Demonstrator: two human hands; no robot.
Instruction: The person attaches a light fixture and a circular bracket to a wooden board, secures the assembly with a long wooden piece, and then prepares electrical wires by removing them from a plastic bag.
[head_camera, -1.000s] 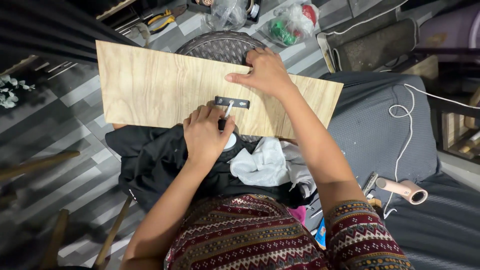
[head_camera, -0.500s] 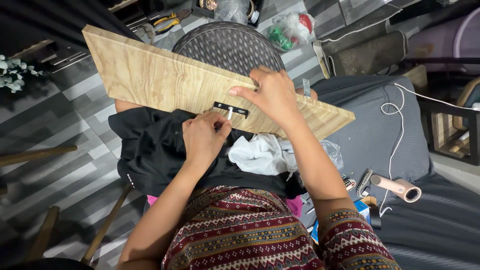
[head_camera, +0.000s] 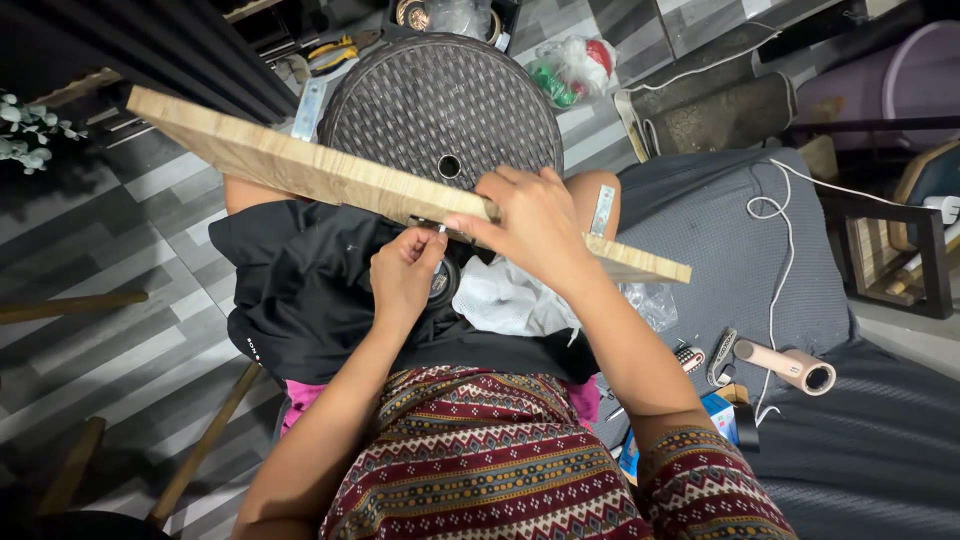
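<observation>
- Both hands work at the near edge of a long, light wood-grain plank (head_camera: 300, 165) tilted across the lap, its far side over a round dark wicker stool (head_camera: 440, 100).
- Right hand (head_camera: 535, 225) is clamped over the plank's edge, steadying it.
- Left hand (head_camera: 405, 275) pinches a small slim silver piece (head_camera: 441, 231), too small to identify, at a dark metal bracket (head_camera: 430, 222) on the plank.
- Step in hand, judging by this: fastening the bracket.
- Next move calls for keeping the plank steady and the piece aligned.
- Black cloth (head_camera: 300, 290) covers the lap; a beige hair dryer (head_camera: 790, 367) lies right.
</observation>
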